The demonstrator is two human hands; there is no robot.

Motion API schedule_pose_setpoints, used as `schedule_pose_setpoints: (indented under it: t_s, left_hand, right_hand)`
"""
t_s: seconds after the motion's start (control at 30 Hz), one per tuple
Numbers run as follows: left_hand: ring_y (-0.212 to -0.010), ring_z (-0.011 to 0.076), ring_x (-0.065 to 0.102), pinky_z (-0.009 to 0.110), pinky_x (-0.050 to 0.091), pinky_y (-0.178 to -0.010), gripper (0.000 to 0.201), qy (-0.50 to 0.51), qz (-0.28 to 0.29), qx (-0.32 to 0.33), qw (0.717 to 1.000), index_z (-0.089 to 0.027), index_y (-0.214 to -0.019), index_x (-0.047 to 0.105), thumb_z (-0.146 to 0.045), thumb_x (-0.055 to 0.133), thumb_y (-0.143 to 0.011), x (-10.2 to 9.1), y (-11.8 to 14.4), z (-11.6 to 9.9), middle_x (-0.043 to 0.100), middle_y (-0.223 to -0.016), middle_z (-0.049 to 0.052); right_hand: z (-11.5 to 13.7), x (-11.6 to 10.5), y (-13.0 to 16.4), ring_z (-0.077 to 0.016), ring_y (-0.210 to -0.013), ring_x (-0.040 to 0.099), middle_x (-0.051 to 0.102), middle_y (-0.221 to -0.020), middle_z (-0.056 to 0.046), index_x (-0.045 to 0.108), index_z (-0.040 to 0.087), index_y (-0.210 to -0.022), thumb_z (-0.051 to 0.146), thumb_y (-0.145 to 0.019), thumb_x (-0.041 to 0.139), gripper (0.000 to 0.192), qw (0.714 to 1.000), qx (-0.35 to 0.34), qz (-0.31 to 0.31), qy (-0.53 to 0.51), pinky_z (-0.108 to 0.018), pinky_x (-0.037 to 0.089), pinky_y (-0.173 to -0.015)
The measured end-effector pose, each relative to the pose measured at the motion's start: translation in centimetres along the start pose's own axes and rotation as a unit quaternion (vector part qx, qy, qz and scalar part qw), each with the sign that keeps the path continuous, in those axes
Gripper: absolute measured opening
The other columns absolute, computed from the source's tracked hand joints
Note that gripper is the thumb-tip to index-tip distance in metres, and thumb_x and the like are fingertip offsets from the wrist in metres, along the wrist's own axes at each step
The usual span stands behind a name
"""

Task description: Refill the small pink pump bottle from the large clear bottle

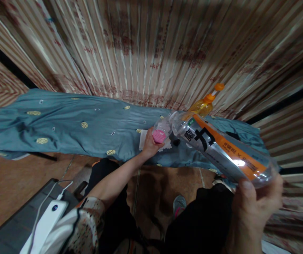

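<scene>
I am tilting a large clear bottle with an orange label (220, 150), gripped at its base in my right hand (254, 206), mouth-down towards a small cup with a pink label (161, 131) that my left hand (148, 144) is clasping over the teal cloth-covered table (74, 123). Pouring seems to be under way; next I judge the mouth needs holding over the cup's rim.

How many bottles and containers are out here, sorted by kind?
Large clear bottle with orange label, in right hand: 1
Small clear bottle with pink label, in left hand: 1
Yellow bottle with orange cap: 1
Total: 3
</scene>
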State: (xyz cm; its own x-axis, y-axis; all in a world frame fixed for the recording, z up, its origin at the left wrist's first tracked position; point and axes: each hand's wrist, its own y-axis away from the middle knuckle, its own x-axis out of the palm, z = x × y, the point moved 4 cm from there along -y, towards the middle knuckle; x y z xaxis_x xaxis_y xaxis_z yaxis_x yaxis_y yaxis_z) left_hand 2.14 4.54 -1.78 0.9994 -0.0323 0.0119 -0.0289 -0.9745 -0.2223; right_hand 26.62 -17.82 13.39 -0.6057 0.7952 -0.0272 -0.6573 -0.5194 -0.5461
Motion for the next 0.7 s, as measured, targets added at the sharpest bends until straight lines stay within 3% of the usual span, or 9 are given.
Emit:
schedule_pose_setpoints:
  t_s: [0.7]
  left_hand:
    - [-0.131, 0.0325, 0.062, 0.053, 0.048, -0.121, 0.091, -0.012, -0.004, -0.008, 1.000, -0.024, -0.138, 0.054, -0.016, 0.095, -0.057, 0.1, 0.0, 0.4, 0.064, -0.132, 0.008]
  right_hand:
    - [0.5, 0.1, -1.9, -0.0366, -0.133, 0.064, 0.068, -0.136, -0.011, 0.068, 0.024, -0.142, 0.047, -0.067, 0.093, 0.083, 0.999, -0.004, 0.041, -0.004, -0.068, 0.030, -0.130]
